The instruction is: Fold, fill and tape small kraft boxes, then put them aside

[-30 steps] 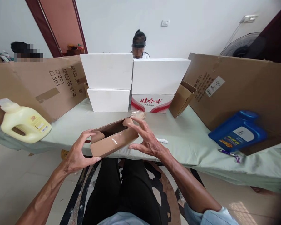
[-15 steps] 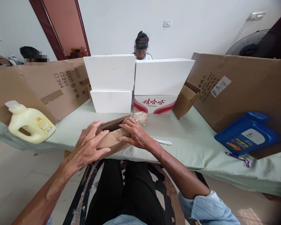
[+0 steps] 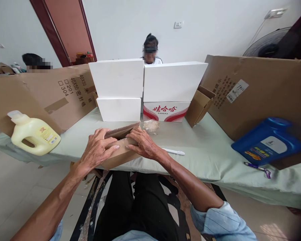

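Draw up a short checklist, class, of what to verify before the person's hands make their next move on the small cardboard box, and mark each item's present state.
1. Left hand flat on the small cardboard box: ok.
2. Right hand pressing the box top: ok.
3. Top flap fully down: not ok, its far edge stands raised.
4. Box supported by the table: ok, though it sits at the near edge.
5. Contents of the box: cannot tell, hidden.
6. White tool within reach beside the right hand: ok.
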`<state>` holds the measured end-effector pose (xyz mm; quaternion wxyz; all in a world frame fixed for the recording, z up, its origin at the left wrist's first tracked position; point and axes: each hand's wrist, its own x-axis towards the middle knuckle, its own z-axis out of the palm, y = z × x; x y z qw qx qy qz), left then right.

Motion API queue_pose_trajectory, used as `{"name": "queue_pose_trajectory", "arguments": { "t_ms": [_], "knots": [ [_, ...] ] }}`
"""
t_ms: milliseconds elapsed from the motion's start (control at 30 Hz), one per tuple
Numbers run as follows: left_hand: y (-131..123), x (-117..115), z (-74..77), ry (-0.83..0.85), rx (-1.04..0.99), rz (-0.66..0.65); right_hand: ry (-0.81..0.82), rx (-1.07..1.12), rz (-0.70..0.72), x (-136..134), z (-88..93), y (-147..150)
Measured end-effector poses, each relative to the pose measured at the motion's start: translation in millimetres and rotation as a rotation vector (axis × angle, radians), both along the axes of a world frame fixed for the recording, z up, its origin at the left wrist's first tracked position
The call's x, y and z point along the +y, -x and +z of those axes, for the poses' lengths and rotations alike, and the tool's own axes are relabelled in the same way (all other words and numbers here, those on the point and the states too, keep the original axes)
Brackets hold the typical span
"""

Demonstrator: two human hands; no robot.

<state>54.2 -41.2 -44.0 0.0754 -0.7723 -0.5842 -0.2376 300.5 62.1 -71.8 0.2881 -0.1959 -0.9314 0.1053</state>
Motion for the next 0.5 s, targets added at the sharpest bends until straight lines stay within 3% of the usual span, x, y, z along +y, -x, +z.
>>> {"name": "queue_pose_trajectory", "arguments": {
  "t_ms": [333,500],
  "knots": [
    [-0.3,16.6,-6.4,-0.029,-0.07,-0.048,-0.022,-0.068,-0.006,3.7,6.1,-1.6],
    [9.8,12.7,-4.5,-0.033,-0.034,-0.182,-0.009,-0.066,0.01,4.1,7.5,-2.8]
  ]
}}
